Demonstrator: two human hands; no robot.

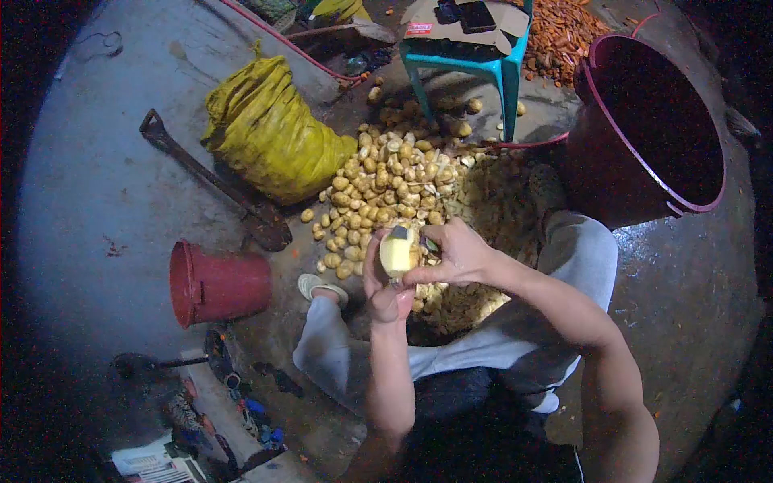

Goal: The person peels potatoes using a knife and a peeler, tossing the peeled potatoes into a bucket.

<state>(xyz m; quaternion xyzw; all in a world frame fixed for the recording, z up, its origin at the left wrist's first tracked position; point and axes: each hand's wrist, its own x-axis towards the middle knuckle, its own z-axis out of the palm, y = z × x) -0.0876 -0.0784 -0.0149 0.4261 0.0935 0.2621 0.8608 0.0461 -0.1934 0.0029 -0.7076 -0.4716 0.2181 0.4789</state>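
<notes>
In my left hand point(385, 282) is a potato point(395, 256), held up over the pile, with pale yellow peeled flesh facing me and brownish skin on its right side. My right hand point(459, 253) is closed around what looks like a small knife point(398, 233); its dark grey blade lies against the top of the potato, and its handle is mostly hidden by my fingers. My right thumb touches the potato's lower right side. Beyond my hands spreads a heap of unpeeled potatoes point(378, 181) on the floor, with peelings point(491, 193) to its right.
A yellow sack point(270, 129) and a shovel point(209, 177) lie at left, above a red bucket point(221, 283). A large maroon tub point(592, 153) stands right. Phones rest on cardboard atop a teal stool point(510, 88); orange pieces point(564, 36) are heaped behind.
</notes>
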